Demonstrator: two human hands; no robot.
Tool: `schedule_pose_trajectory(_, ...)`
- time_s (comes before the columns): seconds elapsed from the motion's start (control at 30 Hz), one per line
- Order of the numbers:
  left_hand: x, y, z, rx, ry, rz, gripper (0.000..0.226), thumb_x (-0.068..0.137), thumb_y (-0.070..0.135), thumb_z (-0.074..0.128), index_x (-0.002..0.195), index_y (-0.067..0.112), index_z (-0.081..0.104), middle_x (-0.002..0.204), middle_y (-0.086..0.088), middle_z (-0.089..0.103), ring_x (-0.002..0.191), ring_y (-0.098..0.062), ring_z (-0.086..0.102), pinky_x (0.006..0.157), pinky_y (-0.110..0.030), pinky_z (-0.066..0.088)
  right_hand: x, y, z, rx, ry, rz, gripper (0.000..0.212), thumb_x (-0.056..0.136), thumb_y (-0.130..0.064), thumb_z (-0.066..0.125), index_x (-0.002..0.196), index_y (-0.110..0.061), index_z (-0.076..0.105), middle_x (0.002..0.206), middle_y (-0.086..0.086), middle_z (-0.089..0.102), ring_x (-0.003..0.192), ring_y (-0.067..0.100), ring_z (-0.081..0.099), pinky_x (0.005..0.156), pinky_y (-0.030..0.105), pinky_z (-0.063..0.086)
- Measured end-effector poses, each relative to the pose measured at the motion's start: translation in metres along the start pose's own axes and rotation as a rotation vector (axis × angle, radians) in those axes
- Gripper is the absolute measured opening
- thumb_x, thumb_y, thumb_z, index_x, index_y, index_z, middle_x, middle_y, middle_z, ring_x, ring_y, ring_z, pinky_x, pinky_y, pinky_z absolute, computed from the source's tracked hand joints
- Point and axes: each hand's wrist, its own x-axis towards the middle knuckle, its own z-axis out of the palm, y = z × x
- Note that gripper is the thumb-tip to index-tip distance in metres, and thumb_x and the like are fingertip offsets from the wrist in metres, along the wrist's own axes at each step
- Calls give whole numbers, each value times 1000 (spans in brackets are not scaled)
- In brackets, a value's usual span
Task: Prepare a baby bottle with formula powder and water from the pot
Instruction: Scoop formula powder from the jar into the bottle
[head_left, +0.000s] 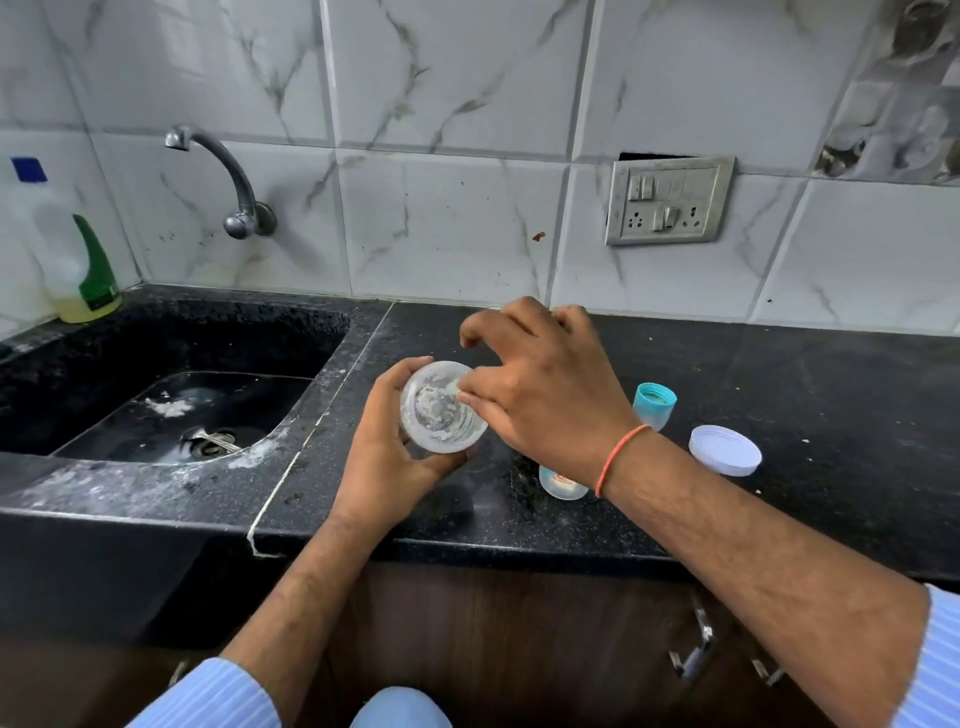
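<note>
**Clear powder jar held over black surface**

Red print on baby bottle unreadable; right wrist hides most of it. Teal cap and white lid on surface, sink left. Left hand fingers wrap jar. Right hand fingertips pinch inside jar mouth; pinched item unclear.

Left hand curls in a grip; right hand pinches, fingers bent.
</note>
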Motion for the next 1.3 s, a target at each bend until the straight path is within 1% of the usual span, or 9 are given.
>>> schedule_pose_trajectory(0.07,0,3,1,-19,-19,-2,98,70,-1,102,146,29,49,138,7,68,123,-5,69,97,-16,55,5,-6,1,-46,33,-8,14,91,-37,74,82,-27,78,125,-7,65,113,28,60,82,48,37)
schedule_pose_trajectory(0.23,1,2,0,-28,-94,-14,97,70,-9,99,146,19,45,128,30,69,116,5,69,94,-12,53,14,-13,8,-70,25,-51,9,87,-28,75,78,-25,78,123,-10,68,112,27,61,88,54,37)
schedule_pose_trajectory(0.4,3,0,-3,-56,-66,1,98,70,-8,100,148,16,46,132,7,70,118,-6,72,97,-17,55,25,-23,0,-121,-149,66,2,82,-29,82,83,-27,82,124,-11,66,121,27,54,96,59,30)
schedule_pose_trajectory(0.57,3,2,-4,-76,-62,1,95,69,1,99,145,23,46,127,22,71,116,-4,72,96,-17,55,28,-30,-2,-65,-233,141,8,81,-34,81,89,-33,83,137,-17,61,129,22,47,101,61,25)
schedule_pose_trajectory(0.7,4,-1,-5,-76,-62,-10,98,68,0,99,149,6,44,128,21,71,116,-5,72,97,-20,55,27,-30,-1,93,-273,136,11,85,-46,78,88,-37,84,149,-22,51,135,20,41,100,61,25)
schedule_pose_trajectory(0.8,4,-3,-4,-49,-64,-2,98,69,-6,99,149,10,45,128,18,72,116,-8,73,98,-21,56,31,-24,0,126,-350,83,14,86,-52,76,89,-40,83,151,-26,45,138,18,36,101,61,25)
schedule_pose_trajectory(1.07,3,3,-4,-18,-72,1,98,70,-3,101,150,14,47,132,26,68,121,-1,69,99,-14,52,27,-2,2,2,-90,-121,7,85,-30,76,80,-30,81,127,-18,65,127,23,56,99,64,30)
schedule_pose_trajectory(1.2,1,2,-2,-25,-74,-8,99,71,7,103,148,36,48,140,4,68,126,-11,71,101,-22,58,25,-3,6,3,-172,-179,3,82,-35,80,84,-33,82,128,-17,65,129,22,53,100,64,29)
schedule_pose_trajectory(1.3,2,0,-4,7,-67,15,99,72,7,103,151,29,49,143,0,66,128,-15,70,104,-24,56,27,-3,3,41,-164,-133,10,87,-44,75,83,-37,81,141,-19,60,136,23,50,102,62,30)
